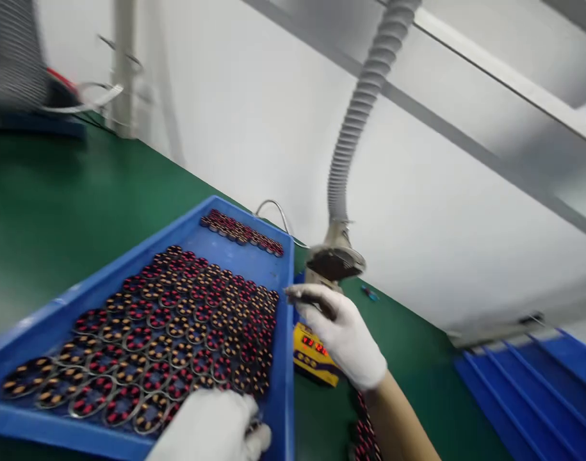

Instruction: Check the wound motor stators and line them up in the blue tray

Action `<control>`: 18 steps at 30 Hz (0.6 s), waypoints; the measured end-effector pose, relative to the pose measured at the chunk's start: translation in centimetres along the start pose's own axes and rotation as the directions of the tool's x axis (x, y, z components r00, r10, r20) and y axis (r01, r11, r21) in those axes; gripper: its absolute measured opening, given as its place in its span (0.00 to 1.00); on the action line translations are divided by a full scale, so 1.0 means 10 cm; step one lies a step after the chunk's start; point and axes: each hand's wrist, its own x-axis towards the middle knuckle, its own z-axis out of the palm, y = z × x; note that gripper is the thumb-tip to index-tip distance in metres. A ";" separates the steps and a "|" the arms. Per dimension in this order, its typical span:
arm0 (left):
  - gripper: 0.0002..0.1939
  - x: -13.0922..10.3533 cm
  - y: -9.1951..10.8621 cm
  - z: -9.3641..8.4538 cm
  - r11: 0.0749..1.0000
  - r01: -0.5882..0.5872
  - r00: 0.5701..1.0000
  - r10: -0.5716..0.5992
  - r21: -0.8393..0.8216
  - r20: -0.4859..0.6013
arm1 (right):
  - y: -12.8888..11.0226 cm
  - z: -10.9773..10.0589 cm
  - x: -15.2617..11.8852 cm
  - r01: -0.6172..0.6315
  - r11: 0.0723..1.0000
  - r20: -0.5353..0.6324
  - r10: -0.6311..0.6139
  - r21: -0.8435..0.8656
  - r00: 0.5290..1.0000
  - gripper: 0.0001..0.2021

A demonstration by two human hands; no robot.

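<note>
Both hands wear white gloves. My left hand (pixel 216 426) is at the bottom of the blue tray (pixel 289 384), over the near edge of the rows of round parts (pixel 177 320) with red or tan segments. Its fingers are curled down and closed, and what they hold is hidden. My right hand (pixel 343 330) is raised to the right of the tray, in front of a yellow device (pixel 309 365) with a red digital display. The fingertips are darkened and bent together near the tray's rim; I cannot make out anything between them.
A ribbed grey hose (pixel 353 121) with a round metal hood (pixel 337 256) hangs behind my right hand. More round parts (pixel 364 429) lie beside my right forearm. Blue trays (pixel 537 378) stand at the right. The green table (pixel 129 186) meets a white wall.
</note>
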 end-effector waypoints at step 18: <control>0.39 0.00 -0.07 -0.01 0.754 -0.166 0.973 0.022 0.635 0.228 | 1.36 -0.55 -1.43 -0.732 0.597 -0.574 0.490 -0.327 0.656 0.02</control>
